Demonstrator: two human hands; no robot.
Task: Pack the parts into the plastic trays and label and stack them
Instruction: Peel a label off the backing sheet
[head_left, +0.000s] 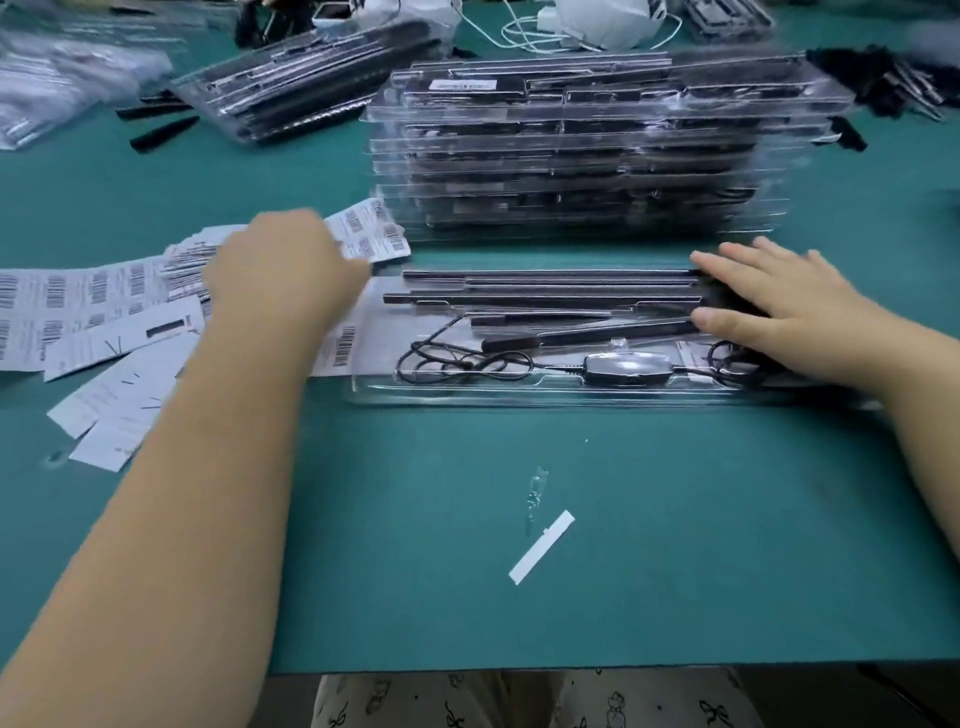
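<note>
While my right hand (769, 306) lies flat on the filled tray (519, 389) | left hand (283, 270) on barcode labels (78, 296), grip unclear | risk: several labels lift together, tray slides

Open green mat (675, 545) near edge; tall tray stack (582, 156) behind, labels (104, 312) left.

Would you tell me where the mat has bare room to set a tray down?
Freest: the green mat between the open tray and the table's near edge, bar a white strip. Crowded: barcode labels left, the tray stack behind.
</note>
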